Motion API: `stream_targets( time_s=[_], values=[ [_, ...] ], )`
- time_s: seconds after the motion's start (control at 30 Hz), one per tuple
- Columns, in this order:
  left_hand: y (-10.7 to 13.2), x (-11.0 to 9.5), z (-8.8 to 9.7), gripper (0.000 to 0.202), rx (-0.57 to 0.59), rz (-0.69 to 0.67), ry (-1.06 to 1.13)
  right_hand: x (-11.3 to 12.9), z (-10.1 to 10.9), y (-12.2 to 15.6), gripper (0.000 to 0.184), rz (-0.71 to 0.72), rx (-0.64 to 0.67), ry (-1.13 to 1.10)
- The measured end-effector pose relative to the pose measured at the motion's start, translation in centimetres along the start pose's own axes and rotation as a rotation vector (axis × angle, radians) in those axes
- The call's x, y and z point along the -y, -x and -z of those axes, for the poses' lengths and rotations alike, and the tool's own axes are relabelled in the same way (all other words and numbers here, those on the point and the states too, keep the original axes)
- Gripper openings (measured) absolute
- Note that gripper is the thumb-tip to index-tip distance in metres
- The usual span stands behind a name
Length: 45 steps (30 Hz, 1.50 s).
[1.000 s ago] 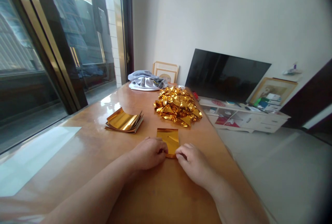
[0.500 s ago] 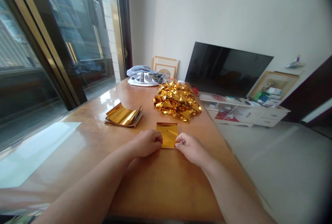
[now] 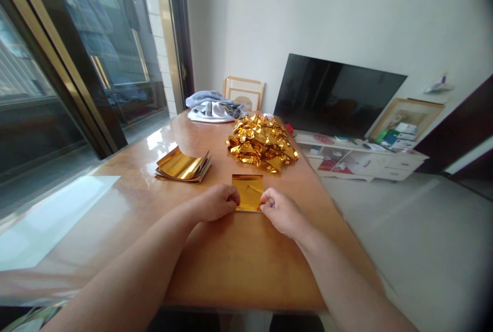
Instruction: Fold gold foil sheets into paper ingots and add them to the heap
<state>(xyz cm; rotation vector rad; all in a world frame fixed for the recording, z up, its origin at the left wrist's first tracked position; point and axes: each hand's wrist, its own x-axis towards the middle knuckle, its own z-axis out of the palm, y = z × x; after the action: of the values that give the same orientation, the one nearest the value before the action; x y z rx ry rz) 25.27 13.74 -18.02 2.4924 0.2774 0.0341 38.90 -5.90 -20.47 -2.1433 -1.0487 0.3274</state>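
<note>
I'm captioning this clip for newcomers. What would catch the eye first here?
A glittering foil heap sits on the table, far side. Nearer, the left hand and right hand pinch a flat gold sheet by its near corners; a foil stack lies to its left.

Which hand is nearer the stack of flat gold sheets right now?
Left. The left hand sits just to the near right of the stack of flat gold sheets; the right hand is farther right, across the single gold sheet both hands pinch.

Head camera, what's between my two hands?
A gold foil sheet lies on the table, its near corners pinched by the left hand and right hand, seen in the head view.
</note>
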Motion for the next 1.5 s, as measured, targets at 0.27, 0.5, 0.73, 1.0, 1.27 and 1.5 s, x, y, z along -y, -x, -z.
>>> stream_targets(
  time_s=[0.27, 0.5, 0.73, 1.0, 1.27, 1.5],
  values=[
    [0.8, -0.9, 0.2, 0.025, -0.051, -0.092, -0.128, 0.6, 0.2, 0.5, 0.012, 0.0, -0.022, 0.013],
    [1.2, -1.7, 0.2, 0.042, -0.109, -0.292, -0.274, 0.5, 0.0, 0.5, 0.013, -0.004, -0.033, 0.034],
    [1.5, -2.2, 0.4, 0.047, -0.032, -0.314, -0.34, 1.0, 0.2, 0.9, 0.011, 0.012, -0.065, 0.089],
    [1.7, -2.6, 0.3, 0.039, -0.027, -0.311, -0.413, 1.4, 0.1, 1.2, 0.006, 0.069, -0.119, 0.164],
    [1.7, -2.6, 0.0, 0.037, -0.029, -0.27, -0.411, 2.0, 2.1, 2.1, 0.017, 0.195, -0.155, 0.388],
    [1.7, -2.8, 0.1, 0.036, -0.016, -0.282, -0.397, 5.6, 1.7, 5.5, 0.038, 0.277, 0.032, 0.744]
  ],
)
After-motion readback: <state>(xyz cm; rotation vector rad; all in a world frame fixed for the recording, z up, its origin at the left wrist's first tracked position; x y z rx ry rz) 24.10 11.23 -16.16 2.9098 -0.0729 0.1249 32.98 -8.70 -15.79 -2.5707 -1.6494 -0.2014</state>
